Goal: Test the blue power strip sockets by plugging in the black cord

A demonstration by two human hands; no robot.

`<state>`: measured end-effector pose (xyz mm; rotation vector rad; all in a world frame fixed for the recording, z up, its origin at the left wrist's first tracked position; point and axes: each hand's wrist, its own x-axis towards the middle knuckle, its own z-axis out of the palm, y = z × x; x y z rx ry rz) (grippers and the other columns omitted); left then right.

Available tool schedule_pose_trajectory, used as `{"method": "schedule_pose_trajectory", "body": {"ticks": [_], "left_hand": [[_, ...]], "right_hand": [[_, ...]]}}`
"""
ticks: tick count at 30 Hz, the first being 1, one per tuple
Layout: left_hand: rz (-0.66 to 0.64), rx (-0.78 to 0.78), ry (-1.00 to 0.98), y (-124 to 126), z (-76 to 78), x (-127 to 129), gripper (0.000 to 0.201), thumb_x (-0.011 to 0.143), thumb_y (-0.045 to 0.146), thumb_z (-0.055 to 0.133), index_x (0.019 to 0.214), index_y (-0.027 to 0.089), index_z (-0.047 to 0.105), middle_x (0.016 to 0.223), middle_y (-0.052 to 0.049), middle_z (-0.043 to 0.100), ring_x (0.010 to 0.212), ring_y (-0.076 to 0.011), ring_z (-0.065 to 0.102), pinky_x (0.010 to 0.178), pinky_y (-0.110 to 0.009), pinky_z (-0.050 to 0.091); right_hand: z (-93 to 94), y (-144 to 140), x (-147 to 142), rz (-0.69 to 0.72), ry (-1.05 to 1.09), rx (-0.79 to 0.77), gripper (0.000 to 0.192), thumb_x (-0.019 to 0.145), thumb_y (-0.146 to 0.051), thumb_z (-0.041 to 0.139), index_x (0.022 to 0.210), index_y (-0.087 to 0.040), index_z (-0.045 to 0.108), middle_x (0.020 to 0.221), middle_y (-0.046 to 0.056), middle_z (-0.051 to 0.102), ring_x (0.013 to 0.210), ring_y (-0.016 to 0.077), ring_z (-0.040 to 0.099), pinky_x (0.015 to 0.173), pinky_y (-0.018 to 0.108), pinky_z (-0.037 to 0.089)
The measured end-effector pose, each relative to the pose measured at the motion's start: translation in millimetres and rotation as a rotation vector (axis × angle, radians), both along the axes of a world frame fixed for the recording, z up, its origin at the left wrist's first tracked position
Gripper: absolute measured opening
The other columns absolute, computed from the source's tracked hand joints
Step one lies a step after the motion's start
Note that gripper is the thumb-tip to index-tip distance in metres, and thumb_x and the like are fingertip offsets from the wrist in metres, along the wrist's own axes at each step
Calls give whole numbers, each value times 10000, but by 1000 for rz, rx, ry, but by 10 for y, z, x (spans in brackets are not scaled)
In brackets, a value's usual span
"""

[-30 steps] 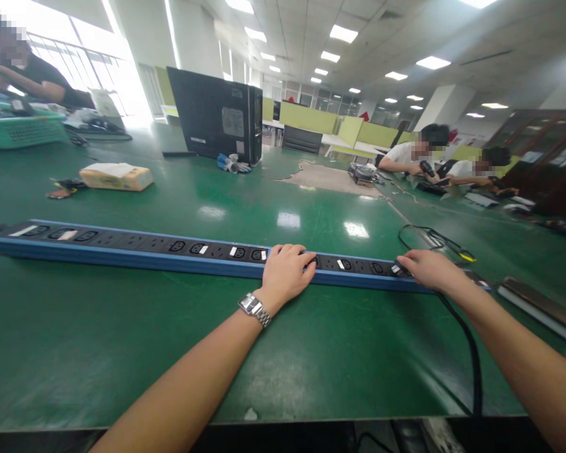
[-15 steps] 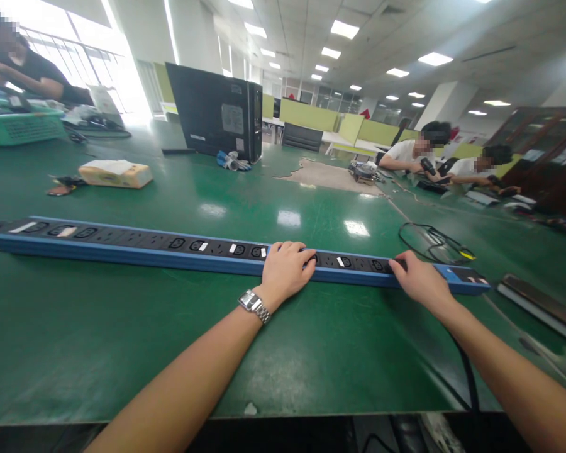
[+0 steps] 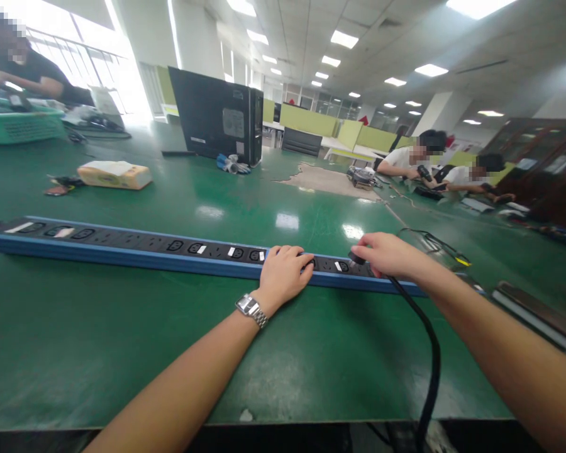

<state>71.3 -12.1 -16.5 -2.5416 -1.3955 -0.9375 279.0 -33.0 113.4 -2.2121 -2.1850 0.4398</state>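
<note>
Pinching a black plug [image 3: 357, 257], right hand [image 3: 390, 257] hovers over the power strip [image 3: 122, 244]; left hand [image 3: 283, 274] presses flat, holding nothing; strip lies crosswise on green table [image 3: 122, 340].

Far ahead: computer case [image 3: 217, 116]
Ahead left: tissue box [image 3: 114, 175], green basket [image 3: 21, 126]
Ahead right: two seated people [image 3: 446, 170]

green table [image 3: 122, 327], bright windows [image 3: 99, 63], ceiling lights [image 3: 344, 39]

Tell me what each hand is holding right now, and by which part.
The right hand grips the black cable at its plug end, over the power strip. The left hand holds nothing; it rests flat on the strip.
</note>
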Motion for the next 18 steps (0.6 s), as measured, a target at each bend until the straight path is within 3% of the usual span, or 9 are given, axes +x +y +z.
{"method": "schedule_pose_trajectory", "body": {"ticks": [5, 12, 18], "left_hand": [[1, -1, -4, -7, -2, 0, 311, 942, 375, 451, 1112, 269, 689, 1148, -46, 669, 1057, -214, 564, 944, -396, 358], [-8, -12, -11, -9, 0, 0, 312, 941, 382, 452, 1110, 267, 688, 1139, -49, 667, 1057, -218, 560, 944, -398, 355], [-3, -22, -7, -3, -7, 2, 302, 937, 375, 456, 1099, 263, 685, 1148, -49, 665, 1062, -217, 558, 962, -402, 354]], "right_hand": [[-272, 243, -300, 78, -69, 7, 412, 902, -421, 400, 911, -155, 714, 532, 28, 638, 571, 142, 593, 570, 223, 380], [-359, 376, -399, 16, -208, 0, 403, 885, -407, 411, 933, -160, 726, 707, 86, 703, 689, 178, 650, 614, 244, 416], [-448, 350, -421, 21, -245, 44, 419, 895, -400, 385, 967, -145, 710, 990, 155, 715, 898, 230, 666, 730, 285, 463]]}}
